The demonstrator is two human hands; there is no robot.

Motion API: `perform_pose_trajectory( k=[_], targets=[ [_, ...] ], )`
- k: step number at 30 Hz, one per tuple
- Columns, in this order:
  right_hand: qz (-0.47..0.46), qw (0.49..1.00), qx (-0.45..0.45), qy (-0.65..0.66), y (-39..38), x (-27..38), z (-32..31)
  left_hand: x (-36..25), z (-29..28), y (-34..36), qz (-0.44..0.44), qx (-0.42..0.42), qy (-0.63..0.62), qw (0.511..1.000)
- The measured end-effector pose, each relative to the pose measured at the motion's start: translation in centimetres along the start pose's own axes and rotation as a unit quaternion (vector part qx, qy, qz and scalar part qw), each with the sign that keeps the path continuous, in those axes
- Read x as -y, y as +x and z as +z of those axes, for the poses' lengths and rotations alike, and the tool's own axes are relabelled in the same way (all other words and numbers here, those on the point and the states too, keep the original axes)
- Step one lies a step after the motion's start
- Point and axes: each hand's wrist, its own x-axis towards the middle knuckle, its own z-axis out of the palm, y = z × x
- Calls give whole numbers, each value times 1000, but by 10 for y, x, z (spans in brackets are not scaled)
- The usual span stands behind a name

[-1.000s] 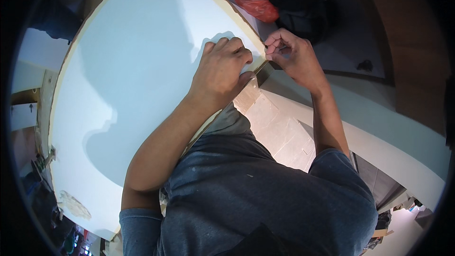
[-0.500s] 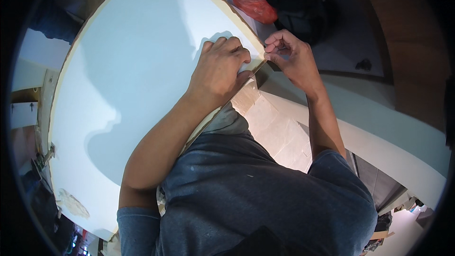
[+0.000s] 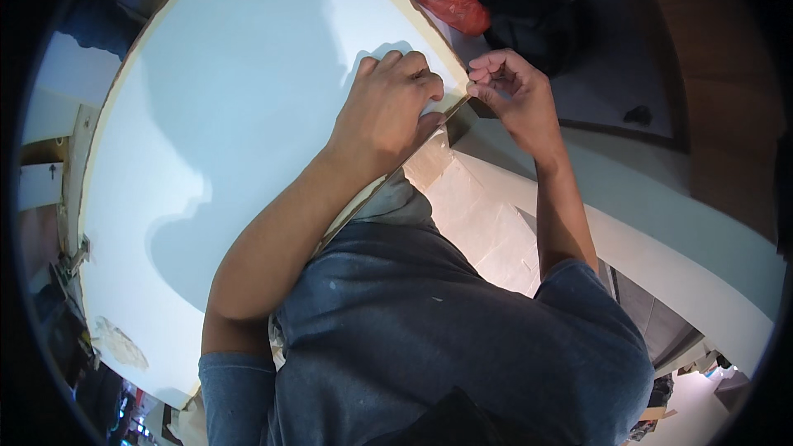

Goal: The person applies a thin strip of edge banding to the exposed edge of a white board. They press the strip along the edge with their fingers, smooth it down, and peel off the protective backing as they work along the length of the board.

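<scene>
A large white board with a cream band and a rough brown edge leans across the left of my view, marked by shadows. My left hand lies curled on it near the right corner, fingers bent on the face and thumb at the near edge. My right hand is pinched at that corner, thumb and forefinger on the edge; whatever thin thing they may hold is too small to make out. Metal hinge fittings sit on the board's left edge, and a peeled patch shows low on it.
A red plastic bag and black bags lie beyond the board on a dark surface. A pale ledge runs down the right beside brown wood, above beige floor tiles. Dark cluttered items line the left.
Both hands and the board's corner sit slightly higher in the picture, and the board's left edge is a little further left. The grip looks much the same.
</scene>
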Motion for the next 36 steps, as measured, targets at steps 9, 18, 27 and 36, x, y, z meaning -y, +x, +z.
perform_pose_trajectory(
  k=[9, 18, 27, 36],
  targets=[
    [-6, 998, 21, -51, 2, -3, -1, 2, 5, 1, 0, -7, 8, 1000],
    [-1, 998, 49, -46, 8, -1, -5, 1, 5, 1, 12, -20, -7, 1000],
    [-36, 992, -18, -116, -7, 4, 1, 1, 5, -1, 32, -45, -7, 998],
    [-4, 975, -32, -219, -22, 8, 14, -1, 9, -1, 24, -33, -1, 999]
  ],
)
